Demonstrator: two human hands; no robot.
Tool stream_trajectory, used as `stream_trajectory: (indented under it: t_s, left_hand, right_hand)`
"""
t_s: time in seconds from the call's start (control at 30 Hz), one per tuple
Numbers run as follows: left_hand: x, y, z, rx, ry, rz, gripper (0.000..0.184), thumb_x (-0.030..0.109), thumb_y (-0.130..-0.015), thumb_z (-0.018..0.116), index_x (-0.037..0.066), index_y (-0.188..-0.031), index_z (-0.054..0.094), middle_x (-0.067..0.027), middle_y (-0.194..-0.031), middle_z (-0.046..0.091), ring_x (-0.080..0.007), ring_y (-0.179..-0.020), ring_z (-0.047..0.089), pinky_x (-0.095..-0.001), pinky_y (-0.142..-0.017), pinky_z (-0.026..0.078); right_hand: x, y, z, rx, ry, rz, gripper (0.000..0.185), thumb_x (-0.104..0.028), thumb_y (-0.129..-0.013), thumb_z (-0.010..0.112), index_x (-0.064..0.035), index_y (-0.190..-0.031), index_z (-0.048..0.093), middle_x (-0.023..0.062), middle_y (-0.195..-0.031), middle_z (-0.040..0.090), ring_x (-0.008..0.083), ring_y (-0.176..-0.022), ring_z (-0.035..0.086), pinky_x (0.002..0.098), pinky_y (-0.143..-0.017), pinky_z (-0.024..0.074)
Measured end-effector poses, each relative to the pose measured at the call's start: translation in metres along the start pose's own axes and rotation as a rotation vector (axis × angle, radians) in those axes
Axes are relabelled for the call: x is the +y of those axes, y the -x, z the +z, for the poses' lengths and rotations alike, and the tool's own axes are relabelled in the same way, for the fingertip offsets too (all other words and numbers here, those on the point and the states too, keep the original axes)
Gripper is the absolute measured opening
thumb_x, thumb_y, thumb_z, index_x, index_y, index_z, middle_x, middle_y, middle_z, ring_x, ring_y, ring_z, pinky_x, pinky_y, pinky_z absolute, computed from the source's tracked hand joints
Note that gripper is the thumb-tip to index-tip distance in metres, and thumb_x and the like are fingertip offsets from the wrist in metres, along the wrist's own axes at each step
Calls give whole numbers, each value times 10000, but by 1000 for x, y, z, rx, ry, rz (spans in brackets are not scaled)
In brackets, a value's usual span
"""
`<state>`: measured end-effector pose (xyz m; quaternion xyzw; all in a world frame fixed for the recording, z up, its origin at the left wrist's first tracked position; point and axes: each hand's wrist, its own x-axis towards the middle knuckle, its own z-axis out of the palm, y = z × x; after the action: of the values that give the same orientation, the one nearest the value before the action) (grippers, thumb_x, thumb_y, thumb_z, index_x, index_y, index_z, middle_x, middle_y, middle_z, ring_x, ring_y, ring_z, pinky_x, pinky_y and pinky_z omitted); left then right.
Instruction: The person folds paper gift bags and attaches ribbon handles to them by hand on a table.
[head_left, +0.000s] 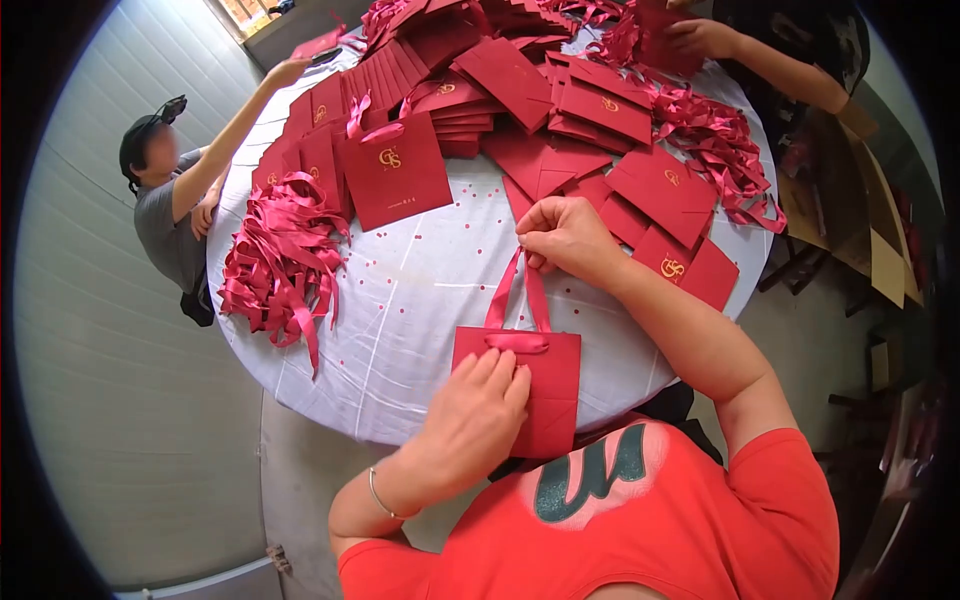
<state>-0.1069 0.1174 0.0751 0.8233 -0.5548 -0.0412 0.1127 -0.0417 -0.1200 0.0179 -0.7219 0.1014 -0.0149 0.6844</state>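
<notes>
A small red paper gift bag (552,390) lies at the near edge of the table, against my front. Two strands of its pink ribbon handle (537,300) rise from the top, and a short stretch of ribbon runs across the face below the rim. My right hand (572,240) pinches the upper end of the handle and draws it taut. My left hand (478,405) rests on the bag's face with its fingers laid just under the short ribbon. Its thumb is hidden from view.
Flat red bags (510,80) are heaped at the back and right. One finished-looking bag (395,180) leans left of centre. Pink ribbons (285,255) pile at the left, more ribbons (710,145) at the right. One person (170,190) works at left; another's hand (705,38) is at top right.
</notes>
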Motion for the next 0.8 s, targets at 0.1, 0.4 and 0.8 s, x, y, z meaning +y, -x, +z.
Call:
stream_trajectory:
  t_s: [0.1,0.4,0.8]
  left_hand:
    - [1,14,23,-14,-63,-3,447,138,-748,716,1,-1155,593,-186,-1231,578,-335,-1134,567,-414,-974,454]
    - [-7,15,26,95,18,31,374,164,-740,739,7,-1070,658,-177,-1160,635,-324,-1110,598,-390,-966,476]
    - [-8,18,30,145,46,28,360,169,-744,738,5,-1054,657,-156,-1159,640,-308,-1114,597,-394,-960,482]
  right_hand:
    - [-6,-1,-8,-8,33,-5,118,-60,-821,668,0,-919,643,49,-764,663,92,-605,631,218,-501,511]
    - [-1,-13,-14,-80,-108,22,92,-17,-815,681,-7,-903,654,61,-778,679,99,-616,651,210,-530,529]
    - [-1,-8,-5,-48,-177,-60,108,-31,-818,699,-26,-920,664,48,-779,680,98,-624,655,220,-555,537]
